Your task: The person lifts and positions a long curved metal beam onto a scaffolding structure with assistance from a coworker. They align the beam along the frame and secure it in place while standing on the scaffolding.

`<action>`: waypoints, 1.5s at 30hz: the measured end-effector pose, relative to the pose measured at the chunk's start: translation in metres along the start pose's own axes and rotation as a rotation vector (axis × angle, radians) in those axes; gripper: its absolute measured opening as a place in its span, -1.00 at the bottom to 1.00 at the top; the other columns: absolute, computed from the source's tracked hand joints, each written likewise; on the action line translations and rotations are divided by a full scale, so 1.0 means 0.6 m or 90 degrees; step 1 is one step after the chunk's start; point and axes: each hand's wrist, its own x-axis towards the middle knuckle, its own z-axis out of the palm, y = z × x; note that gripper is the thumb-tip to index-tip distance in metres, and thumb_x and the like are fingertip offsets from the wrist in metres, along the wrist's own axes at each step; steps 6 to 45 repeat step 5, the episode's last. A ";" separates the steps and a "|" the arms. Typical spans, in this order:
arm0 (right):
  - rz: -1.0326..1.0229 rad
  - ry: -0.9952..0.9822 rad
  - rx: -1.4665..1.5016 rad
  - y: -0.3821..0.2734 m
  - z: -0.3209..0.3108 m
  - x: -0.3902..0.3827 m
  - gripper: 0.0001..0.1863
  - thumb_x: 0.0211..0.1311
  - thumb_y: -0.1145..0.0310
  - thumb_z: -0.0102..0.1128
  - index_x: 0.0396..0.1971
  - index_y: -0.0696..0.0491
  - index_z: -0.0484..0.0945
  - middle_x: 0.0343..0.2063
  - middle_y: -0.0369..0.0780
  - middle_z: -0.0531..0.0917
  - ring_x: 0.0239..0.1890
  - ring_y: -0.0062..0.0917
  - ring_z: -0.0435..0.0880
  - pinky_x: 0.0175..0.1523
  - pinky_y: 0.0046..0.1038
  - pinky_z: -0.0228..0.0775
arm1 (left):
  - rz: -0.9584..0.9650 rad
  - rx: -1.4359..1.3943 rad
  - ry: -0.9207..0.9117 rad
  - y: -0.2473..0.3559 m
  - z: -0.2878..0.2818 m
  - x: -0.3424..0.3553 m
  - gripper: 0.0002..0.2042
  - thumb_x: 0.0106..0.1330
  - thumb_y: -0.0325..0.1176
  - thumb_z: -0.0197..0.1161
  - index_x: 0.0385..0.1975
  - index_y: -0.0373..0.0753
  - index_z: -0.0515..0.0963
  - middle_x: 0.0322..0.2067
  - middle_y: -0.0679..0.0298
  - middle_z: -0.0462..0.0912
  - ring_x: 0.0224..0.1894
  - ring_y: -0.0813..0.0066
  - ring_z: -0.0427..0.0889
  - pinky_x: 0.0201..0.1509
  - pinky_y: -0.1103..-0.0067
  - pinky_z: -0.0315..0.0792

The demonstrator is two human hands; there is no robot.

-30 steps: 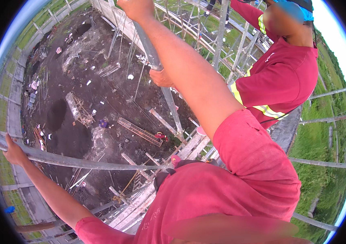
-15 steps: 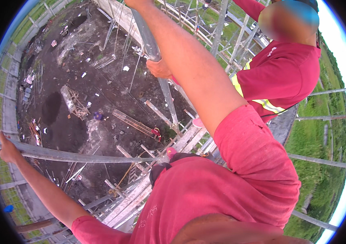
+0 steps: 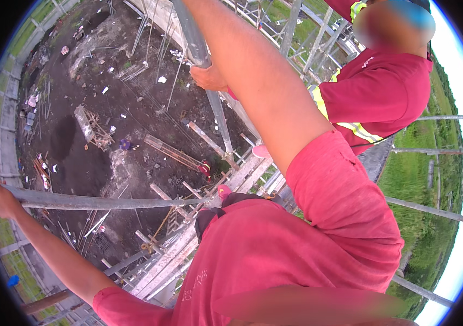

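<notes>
My left hand is wrapped round a grey metal scaffold pole near its far-left end. This pole runs across toward the planks by my feet. My right arm reaches up past the top edge, so its hand is out of sight. Alongside that forearm stands a second grey pole. Another person's hand grips this second pole lower down, below my forearm. That person, in a dark red shirt with reflective bands, is at the right.
Narrow scaffold planks lie under my feet, high above dark ground strewn with debris. Far below, a worker stands near long boards. Horizontal rails cross at the right, before green grass.
The view has shifted slightly, and my right hand has passed out of the top edge. My left hand keeps its hold on the pole. The co-worker appears slightly farther right.
</notes>
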 end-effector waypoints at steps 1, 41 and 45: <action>0.002 0.017 -0.002 -0.002 0.000 -0.001 -0.25 0.01 0.01 0.37 0.13 0.19 0.45 -0.09 0.18 0.66 0.01 0.09 0.64 0.12 0.01 0.46 | 0.026 0.034 -0.040 -0.001 0.000 0.010 -0.21 0.01 0.44 0.32 -0.26 -0.35 0.75 -0.24 0.16 0.80 -0.11 0.21 0.72 0.08 0.37 0.51; -0.043 0.029 0.026 0.009 0.000 0.014 -0.27 -0.03 0.04 0.35 0.09 0.23 0.47 -0.08 0.19 0.66 0.01 0.09 0.64 0.14 -0.02 0.46 | 0.100 0.063 -0.070 -0.013 -0.002 0.031 -0.19 -0.02 0.42 0.31 -0.19 -0.37 0.73 -0.18 0.07 0.77 -0.06 0.16 0.71 0.10 0.33 0.52; -0.043 0.029 0.026 0.009 0.000 0.014 -0.27 -0.03 0.04 0.35 0.09 0.23 0.47 -0.08 0.19 0.66 0.01 0.09 0.64 0.14 -0.02 0.46 | 0.100 0.063 -0.070 -0.013 -0.002 0.031 -0.19 -0.02 0.42 0.31 -0.19 -0.37 0.73 -0.18 0.07 0.77 -0.06 0.16 0.71 0.10 0.33 0.52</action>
